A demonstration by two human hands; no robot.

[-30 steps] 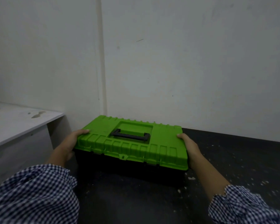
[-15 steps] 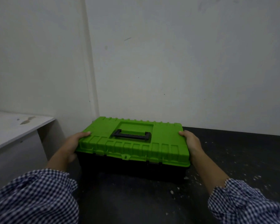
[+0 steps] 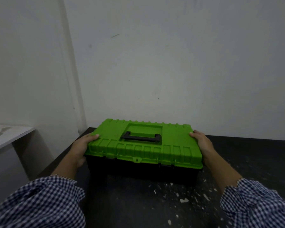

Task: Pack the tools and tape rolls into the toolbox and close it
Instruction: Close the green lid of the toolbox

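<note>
Toolbox (image 3: 143, 150) closed, between left hand (image 3: 81, 148), right hand (image 3: 203, 144)

Wall (image 3: 171, 63) blocks behind toolbox (image 3: 143, 145); tabletop (image 3: 253, 162) free on right.

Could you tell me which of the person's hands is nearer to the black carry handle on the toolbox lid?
Left, slightly. The left hand grips the lid's left end; the right hand grips its right end, farther from the off-centre handle.

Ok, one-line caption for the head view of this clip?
Left hand and right hand grip the ends of the closed green-lidded toolbox on the dark table.
</note>
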